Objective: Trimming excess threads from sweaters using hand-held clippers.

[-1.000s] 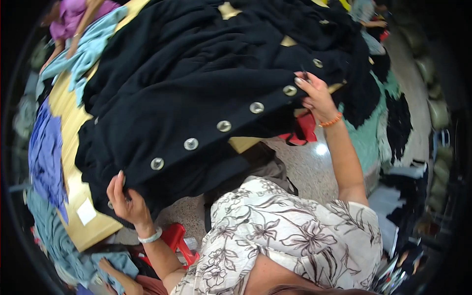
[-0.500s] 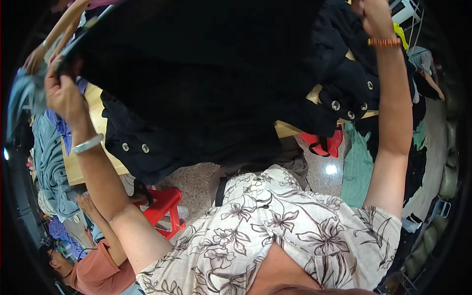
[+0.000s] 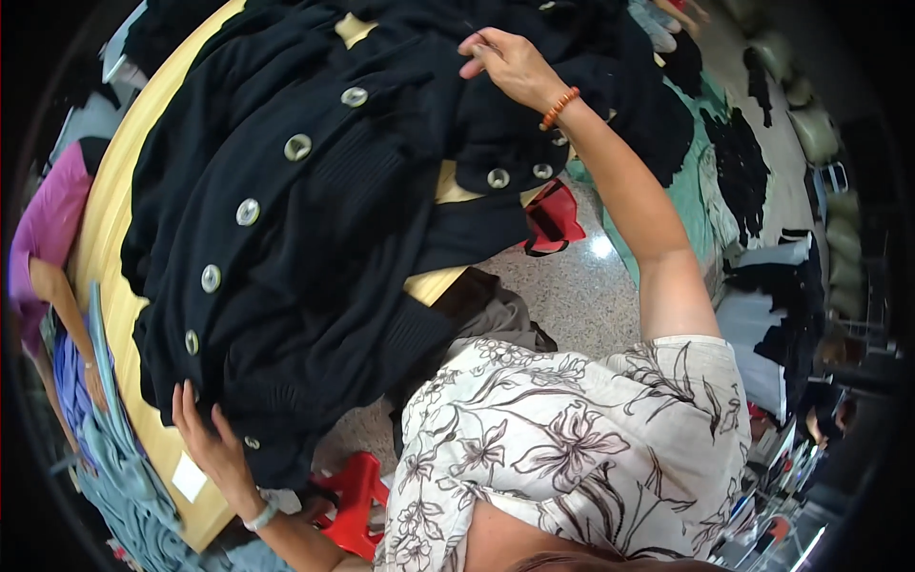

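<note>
A black knitted cardigan (image 3: 257, 296) with a row of large shiny buttons (image 3: 248, 212) lies spread over the table in front of me. My left hand (image 3: 212, 446) rests on its near left edge, beside the lowest buttons, with fingers apart. Over the dark knitwear at the upper middle is my right hand (image 3: 513, 69), thumb and fingers pinched together. A thin dark line shows by those fingertips; what it is I cannot make out. More black buttoned knitwear (image 3: 591, 105) lies bunched under and beyond the right hand.
The pale wooden table (image 3: 105, 229) shows along the left, bearing a white paper slip (image 3: 189, 479). Blue-grey clothes (image 3: 129, 477) lie near a co-worker in a purple top (image 3: 52, 238). A red stool (image 3: 355, 500) stands below; a red bag (image 3: 555, 217) and green cloth (image 3: 620, 229) lie right.
The black garment held up between both hands now lies on the table. My left hand has let go and opened; the right has moved inward. The view has turned.
</note>
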{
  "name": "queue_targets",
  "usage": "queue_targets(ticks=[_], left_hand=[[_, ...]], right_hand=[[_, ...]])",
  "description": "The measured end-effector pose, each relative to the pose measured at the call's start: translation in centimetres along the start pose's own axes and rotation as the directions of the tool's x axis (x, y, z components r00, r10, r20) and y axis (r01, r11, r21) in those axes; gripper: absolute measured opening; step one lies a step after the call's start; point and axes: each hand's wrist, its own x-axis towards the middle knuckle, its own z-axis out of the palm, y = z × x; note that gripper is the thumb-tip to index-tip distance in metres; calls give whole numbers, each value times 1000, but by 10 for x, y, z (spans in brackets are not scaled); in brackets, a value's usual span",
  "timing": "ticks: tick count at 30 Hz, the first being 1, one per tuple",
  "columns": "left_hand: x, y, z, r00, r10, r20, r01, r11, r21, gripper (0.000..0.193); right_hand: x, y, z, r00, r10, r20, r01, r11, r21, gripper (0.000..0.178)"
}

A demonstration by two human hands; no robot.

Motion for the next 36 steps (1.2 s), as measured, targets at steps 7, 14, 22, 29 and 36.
queue_targets(ticks=[7,14,22,29,36], left_hand=[[42,113,-2,979,197,-47,-201,972,-121,35],[110,250,63,777,630,14,-585,729,-355,42],[174,354,157,708,705,-34,-588,563,-580,95],[234,433,153,852,524,-3,-257,412,-874,113],[326,441,92,980,144,-138,-87,-310,-947,35]], right_hand=[[-86,30,-54,978,75,-197,-151,901,-407,24],[-97,75,-48,989,66,-131,-122,864,-488,86],[-48,89,-47,987,132,-92,-142,983,-117,28],[-12,-30,-114,962,-221,-158,271,816,510,26],[31,-9,-142,883,-127,-452,343,833,435,40]])
